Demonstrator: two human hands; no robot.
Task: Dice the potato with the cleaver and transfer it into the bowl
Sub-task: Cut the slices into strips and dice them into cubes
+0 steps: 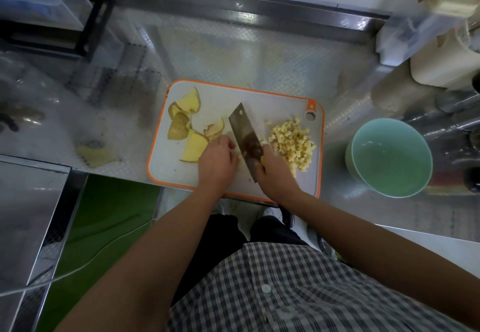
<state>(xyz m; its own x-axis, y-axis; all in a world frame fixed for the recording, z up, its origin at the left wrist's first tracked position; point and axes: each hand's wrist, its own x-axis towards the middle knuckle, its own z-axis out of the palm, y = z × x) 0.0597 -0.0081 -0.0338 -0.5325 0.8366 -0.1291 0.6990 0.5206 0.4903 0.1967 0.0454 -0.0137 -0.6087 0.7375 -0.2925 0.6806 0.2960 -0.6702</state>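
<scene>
Head view: dicing looks mostly done. Small pale potato cubes (292, 142) are heaped on the orange-rimmed cutting board (220, 103), right of the steel cleaver (244, 134). The glossy green bowl (389, 160) on the dimpled metal counter (259, 59) holds none yet. The right hand (275, 175) fingers wrap the cleaver's handle. The left hand (217, 162) fingers curl beside the blade; I cannot tell what they hold.

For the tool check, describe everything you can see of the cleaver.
The cleaver has a broad rectangular blade, grey and shiny like steel, with a small hole near its far corner. The right hand grips its handle, of which only a bit of yellow shows. The blade stands over the cutting board, pointing away and slightly left, between the left hand and the diced potato. Whether its edge touches the board is hidden.
</scene>
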